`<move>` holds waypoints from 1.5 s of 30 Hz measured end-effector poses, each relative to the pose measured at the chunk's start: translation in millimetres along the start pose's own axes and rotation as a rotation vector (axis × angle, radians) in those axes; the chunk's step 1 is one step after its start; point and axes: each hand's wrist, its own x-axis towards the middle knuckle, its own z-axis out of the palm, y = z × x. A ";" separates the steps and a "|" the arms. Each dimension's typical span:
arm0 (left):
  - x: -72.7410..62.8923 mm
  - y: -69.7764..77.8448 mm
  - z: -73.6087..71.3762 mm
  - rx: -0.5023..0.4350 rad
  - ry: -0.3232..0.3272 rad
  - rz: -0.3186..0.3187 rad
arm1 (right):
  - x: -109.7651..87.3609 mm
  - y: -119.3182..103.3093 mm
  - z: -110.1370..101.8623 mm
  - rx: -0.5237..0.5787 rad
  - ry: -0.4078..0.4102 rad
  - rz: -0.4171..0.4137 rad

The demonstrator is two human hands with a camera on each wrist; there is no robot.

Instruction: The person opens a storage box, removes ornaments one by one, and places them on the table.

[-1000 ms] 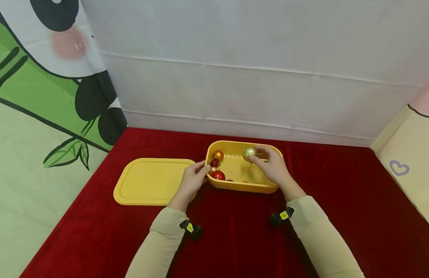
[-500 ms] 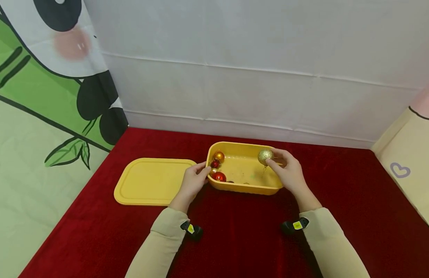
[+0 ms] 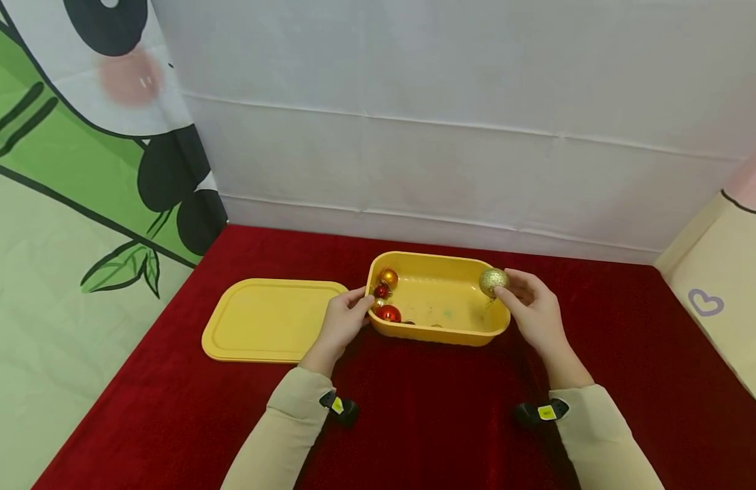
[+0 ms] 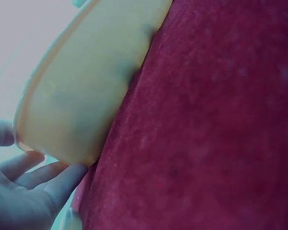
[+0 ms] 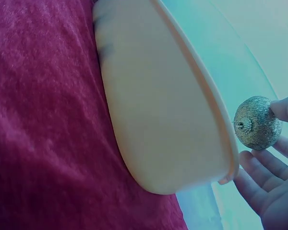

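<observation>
Yellow box on tabletop, which has a red cloth over it. Right hand pinches a glittery gold ball between thumb and fingertips, at the box's right end, held up about rim level; a short thread hangs under the ball. Can't tell if that hand's lower fingers touch the box. Left hand grips the box's left end, thumb at the rim, other fingers against the outer wall.

Inside the box, along its left end, back to front: orange ball, small dark red ball, small pale gold ball, bigger shiny red ball. Items by the box's front wall mostly hidden, can't identify. Yellow lid lies flat left of the box. Whitish backdrop behind the box.
</observation>
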 end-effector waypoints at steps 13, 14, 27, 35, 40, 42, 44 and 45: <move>-2.4 1.4 8.3 -0.014 -0.035 -0.028 | -9.2 5.6 -22.5 0.069 0.096 0.026; -2.5 1.2 8.3 -0.012 -0.036 -0.029 | -9.4 5.8 -23.6 0.084 0.102 0.029; -0.9 -4.4 4.4 0.008 -0.036 -0.039 | -7.6 9.9 -36.2 0.293 0.201 0.080; -4.3 -2.3 2.4 0.003 -0.049 -0.045 | -3.8 17.8 -47.6 0.406 0.271 0.131; -3.5 -5.2 2.4 0.010 -0.042 -0.040 | -3.1 25.7 -52.8 0.466 0.292 0.166; -3.8 -4.8 2.5 0.010 -0.047 -0.039 | -3.4 29.1 -55.2 0.488 0.298 0.173; -4.2 -4.0 2.8 0.008 -0.054 -0.038 | -3.5 33.0 -58.1 0.514 0.309 0.182; -4.4 -3.8 2.9 0.007 -0.058 -0.039 | -3.8 34.7 -59.6 0.523 0.317 0.186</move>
